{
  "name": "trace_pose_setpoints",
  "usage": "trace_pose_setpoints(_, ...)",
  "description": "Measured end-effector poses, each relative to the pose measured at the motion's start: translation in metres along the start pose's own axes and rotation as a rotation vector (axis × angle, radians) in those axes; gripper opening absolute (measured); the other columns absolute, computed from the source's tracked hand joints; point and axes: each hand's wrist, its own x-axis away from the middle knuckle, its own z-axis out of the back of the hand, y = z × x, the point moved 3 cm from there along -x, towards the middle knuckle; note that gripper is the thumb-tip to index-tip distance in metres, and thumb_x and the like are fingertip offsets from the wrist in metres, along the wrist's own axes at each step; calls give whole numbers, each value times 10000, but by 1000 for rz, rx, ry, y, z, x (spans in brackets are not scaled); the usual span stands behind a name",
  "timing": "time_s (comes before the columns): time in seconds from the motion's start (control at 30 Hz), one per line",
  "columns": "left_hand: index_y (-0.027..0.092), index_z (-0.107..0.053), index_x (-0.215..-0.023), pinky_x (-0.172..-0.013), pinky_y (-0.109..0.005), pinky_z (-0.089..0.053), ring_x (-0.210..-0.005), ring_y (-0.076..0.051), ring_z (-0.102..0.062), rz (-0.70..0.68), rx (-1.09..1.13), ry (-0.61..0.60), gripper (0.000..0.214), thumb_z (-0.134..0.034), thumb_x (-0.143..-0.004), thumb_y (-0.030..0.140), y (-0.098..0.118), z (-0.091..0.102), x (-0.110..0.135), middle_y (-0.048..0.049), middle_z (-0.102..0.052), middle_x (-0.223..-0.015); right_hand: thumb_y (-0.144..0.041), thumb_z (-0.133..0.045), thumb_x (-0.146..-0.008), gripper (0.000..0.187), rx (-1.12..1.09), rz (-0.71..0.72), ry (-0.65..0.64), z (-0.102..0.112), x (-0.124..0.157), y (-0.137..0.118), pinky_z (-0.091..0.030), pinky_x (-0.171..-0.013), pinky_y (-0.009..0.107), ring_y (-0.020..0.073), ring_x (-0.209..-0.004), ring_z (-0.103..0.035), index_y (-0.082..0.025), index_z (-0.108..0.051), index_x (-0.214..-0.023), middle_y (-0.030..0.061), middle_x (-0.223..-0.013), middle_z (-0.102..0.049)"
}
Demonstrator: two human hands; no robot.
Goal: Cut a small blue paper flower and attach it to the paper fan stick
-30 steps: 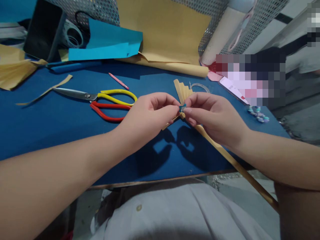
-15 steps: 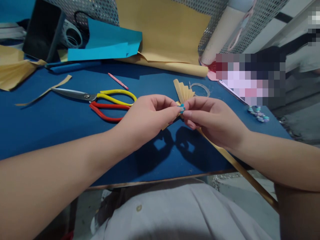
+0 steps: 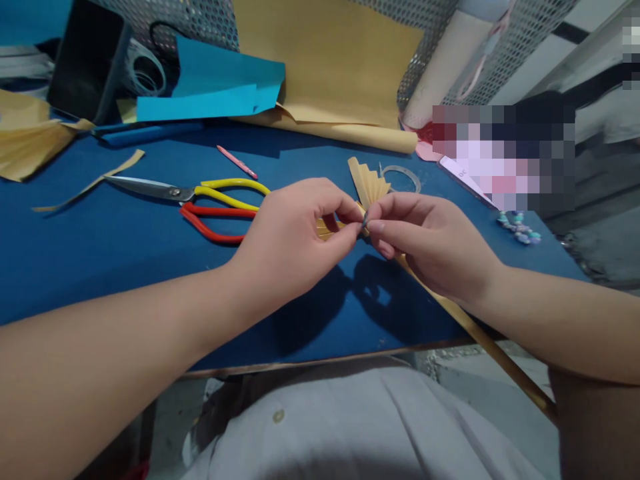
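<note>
My left hand (image 3: 295, 240) and my right hand (image 3: 430, 243) meet above the blue table (image 3: 125, 247), fingertips pinched together. Between them is a pleated tan paper fan (image 3: 369, 183) with a small blue band (image 3: 365, 219) at its waist. Both hands pinch the fan at that band. A long tan paper strip (image 3: 475, 333) runs from under my right hand down past the table's front edge.
Yellow-handled scissors (image 3: 200, 192) and red-handled scissors (image 3: 213, 223) lie left of my hands. A pink pen (image 3: 237, 162), blue paper sheets (image 3: 220, 87), tan paper (image 3: 330, 60), a tape ring (image 3: 403, 175), a black phone (image 3: 87, 60) and beads (image 3: 517, 227) lie further back.
My left hand has turned and closed further over the fan's middle, hiding most of the blue band. The right hand has barely moved.
</note>
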Motion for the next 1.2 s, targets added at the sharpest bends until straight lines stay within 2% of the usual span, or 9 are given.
trace_pose_setpoints(0.27, 171, -722, -812, -695, -210, -457, -784, -96, -634, -65, 6, -46, 97, -646, -870, 154, 3, 0, 3, 12, -707, -824, -101, -645, -824, 81, 50, 43, -19, 1, 1, 0, -374, -523, 224, 66, -561, -481, -157, -622, -769, -27, -677, -550)
trace_pose_setpoints(0.5, 170, -687, -788, -689, -214, -447, -778, -97, -616, -68, 18, -73, 70, -661, -848, 145, 4, -3, 2, 12, -685, -803, -116, -620, -844, 105, 174, 130, -61, -4, 5, -3, -375, -529, 242, 86, -587, -481, -176, -556, -789, -30, -679, -521)
trace_pose_setpoints(0.8, 175, -658, -787, -691, -228, -437, -768, -101, -600, -55, 3, -93, 83, -626, -860, 155, 3, -4, 4, 17, -677, -795, -52, -570, -846, 150, 249, 156, -36, -4, 3, -3, -380, -540, 244, 80, -578, -477, -177, -565, -763, -32, -662, -529)
trace_pose_setpoints(1.2, 182, -650, -759, -679, -231, -432, -762, -106, -600, -32, -15, -123, 97, -627, -837, 128, 3, -5, 3, 19, -662, -779, -78, -608, -807, 117, 505, 278, 9, -5, 7, -8, -393, -540, 247, 97, -608, -489, -183, -574, -769, -19, -682, -562)
